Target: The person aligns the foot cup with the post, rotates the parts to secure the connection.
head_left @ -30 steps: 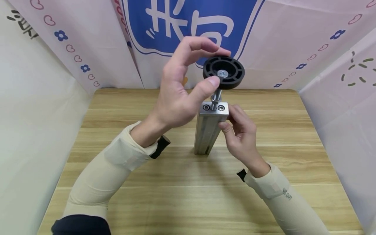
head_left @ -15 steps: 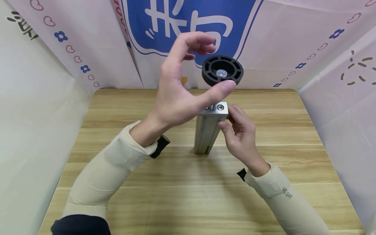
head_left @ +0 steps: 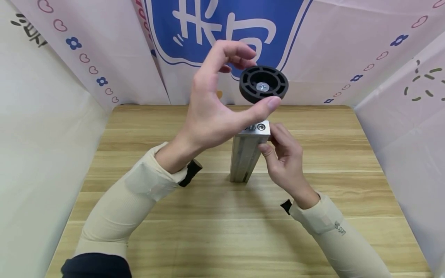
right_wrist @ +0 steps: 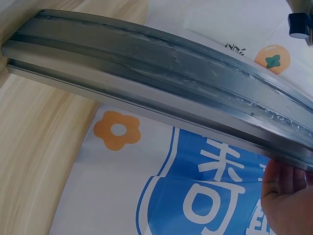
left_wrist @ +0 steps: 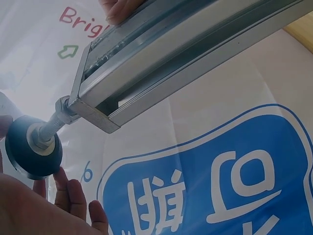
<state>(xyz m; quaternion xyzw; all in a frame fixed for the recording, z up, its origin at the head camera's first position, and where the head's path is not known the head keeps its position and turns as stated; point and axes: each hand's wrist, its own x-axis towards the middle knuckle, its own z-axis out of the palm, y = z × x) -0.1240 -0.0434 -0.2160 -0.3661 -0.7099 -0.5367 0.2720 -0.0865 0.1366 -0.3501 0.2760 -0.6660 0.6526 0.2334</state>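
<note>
A round black levelling foot (head_left: 263, 83) on a threaded metal stem tops the upright aluminium profile (head_left: 246, 154). My left hand (head_left: 215, 112) is bent around the foot, thumb against its near side and fingertips by its far left rim. The left wrist view shows the foot's threaded stem (left_wrist: 49, 128), a nut (left_wrist: 63, 108) and the profile's end plate (left_wrist: 93, 115). My right hand (head_left: 286, 158) grips the profile's upper right side between thumb and fingers. In the head view the left thumb hides most of the stem.
The profile's lower end stands on a wood-grain table (head_left: 222, 227). Behind rises a pale printed cloth with a blue sign (head_left: 271, 23); pale cloth walls (head_left: 410, 127) flank both sides. A black strap end (head_left: 191, 172) sticks out from the left cuff.
My left thumb has slid right along the foot's near side, while the fingers have drawn back left from its far side. The right hand and the profile stay in place.
</note>
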